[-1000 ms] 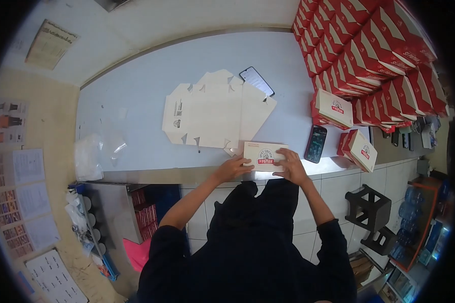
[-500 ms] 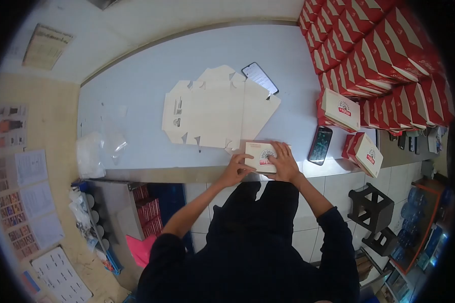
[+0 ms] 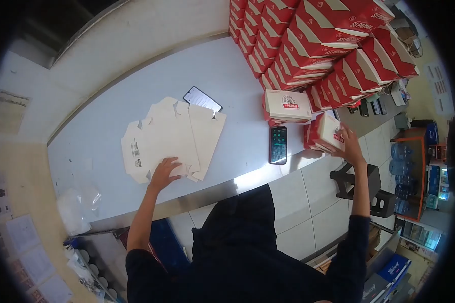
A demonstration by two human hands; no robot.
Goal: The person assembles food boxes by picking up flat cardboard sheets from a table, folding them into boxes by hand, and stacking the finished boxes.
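Note:
My right hand (image 3: 351,147) grips a folded red-and-cream food box (image 3: 330,130) by its outer side. That box rests on or against another red box at the right end of the table, by the front edge; exactly how they touch is partly hidden. My left hand (image 3: 166,173) is open, fingers spread, over the lower edge of the flat, unfolded cardboard blanks (image 3: 168,129). These cream blanks overlap, with cut notches and small dark print at the left.
Tall rows of folded red boxes (image 3: 308,43) fill the table's back right. Another box (image 3: 288,105) lies before them. A dark phone (image 3: 278,145) and a lit phone (image 3: 203,99) lie on the table. Clear plastic bags (image 3: 75,209) sit at left, black stools (image 3: 361,182) at right.
The folded box has gone from between both hands at the table's front to the right end, in my right hand. My left hand has let go and moved onto the blanks. The view has turned right.

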